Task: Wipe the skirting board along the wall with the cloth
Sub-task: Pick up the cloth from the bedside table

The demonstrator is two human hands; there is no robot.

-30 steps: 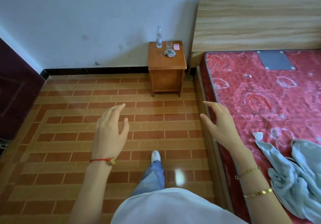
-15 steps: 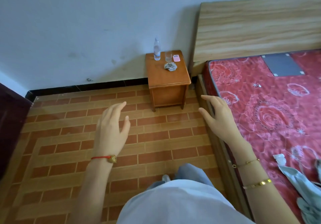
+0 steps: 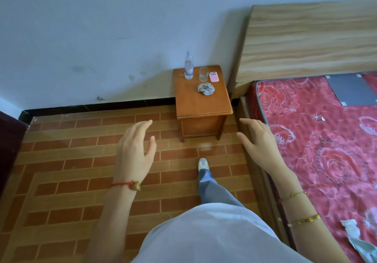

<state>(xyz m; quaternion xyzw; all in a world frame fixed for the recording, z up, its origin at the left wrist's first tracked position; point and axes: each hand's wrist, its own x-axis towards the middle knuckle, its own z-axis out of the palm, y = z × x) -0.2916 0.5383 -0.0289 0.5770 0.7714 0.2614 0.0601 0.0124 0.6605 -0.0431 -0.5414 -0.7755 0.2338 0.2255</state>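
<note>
Skirting board (image 3: pixel 98 106) and cloth (image 3: pixel 206 89), with both hands raised and empty.

Skirting board: a black strip at the foot of the pale wall (image 3: pixel 102 27), running from the far left corner to the bedside cabinet (image 3: pixel 202 107). Cloth: a crumpled grey bundle on the cabinet's top surface, nearer than a water bottle (image 3: pixel 188 65), a clear glass (image 3: pixel 203 74) and a pink card-like item (image 3: pixel 214 76). Left hand (image 3: pixel 134 152) and right hand (image 3: pixel 263 146): fingers loosely spread, holding nothing, above the brick-patterned floor (image 3: pixel 71 181), well apart from the cloth. Right hand lies over the near edge of the bed, whose red floral mattress (image 3: pixel 326 140) fills the right side below a wooden headboard (image 3: pixel 310 38). One shoe (image 3: pixel 204 163) is planted on the floor between the hands.
</note>
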